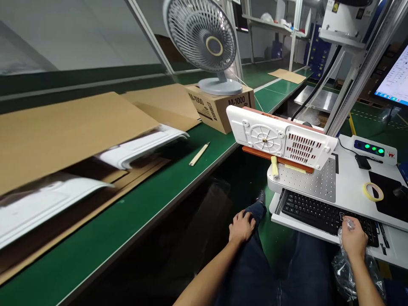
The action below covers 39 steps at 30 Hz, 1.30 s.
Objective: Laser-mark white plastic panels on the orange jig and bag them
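My left hand (242,226) rests on my left knee with its fingers spread, holding nothing. Over the black keyboard (318,210) on a pull-out tray, my right hand (352,238) grips a crumpled clear plastic bag (346,272) that hangs down from the wrist. Above the keyboard a white plastic panel (280,140) with a round grille and vent slots lies on an orange fixture (277,159) over a perforated metal plate (314,182).
A green bench (105,238) on my left carries cardboard sheets (63,131), white panels (140,146), a stick (199,154) and a fan (207,42) on a box (223,106). Right: tape roll (372,191), control box (374,149), monitor (395,76).
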Each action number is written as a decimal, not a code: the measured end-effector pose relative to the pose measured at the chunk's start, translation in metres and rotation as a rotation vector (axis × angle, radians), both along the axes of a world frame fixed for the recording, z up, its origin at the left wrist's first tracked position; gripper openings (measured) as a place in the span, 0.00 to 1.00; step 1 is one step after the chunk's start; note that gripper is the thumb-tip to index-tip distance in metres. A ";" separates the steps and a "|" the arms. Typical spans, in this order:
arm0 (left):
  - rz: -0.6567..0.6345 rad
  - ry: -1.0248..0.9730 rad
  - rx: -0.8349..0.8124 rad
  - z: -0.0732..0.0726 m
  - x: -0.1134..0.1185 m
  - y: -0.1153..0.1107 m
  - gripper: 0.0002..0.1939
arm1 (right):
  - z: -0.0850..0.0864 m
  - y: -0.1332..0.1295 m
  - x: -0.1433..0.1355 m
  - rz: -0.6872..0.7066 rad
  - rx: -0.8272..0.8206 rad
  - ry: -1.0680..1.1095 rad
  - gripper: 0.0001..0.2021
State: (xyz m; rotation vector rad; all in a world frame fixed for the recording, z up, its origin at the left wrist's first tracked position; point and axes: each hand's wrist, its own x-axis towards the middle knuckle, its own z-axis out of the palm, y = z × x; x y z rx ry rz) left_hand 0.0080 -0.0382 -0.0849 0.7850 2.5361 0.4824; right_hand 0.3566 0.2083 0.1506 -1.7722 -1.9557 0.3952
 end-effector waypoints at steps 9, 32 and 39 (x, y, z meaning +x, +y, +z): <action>-0.007 0.004 -0.012 0.004 -0.001 0.001 0.23 | 0.003 -0.009 0.000 -0.018 -0.021 0.055 0.26; -0.014 0.001 -0.011 0.005 -0.003 -0.002 0.23 | -0.003 -0.006 0.003 0.005 -0.024 0.019 0.26; -0.006 0.007 -0.003 0.004 -0.002 -0.002 0.23 | -0.006 -0.005 0.004 0.018 -0.018 0.018 0.25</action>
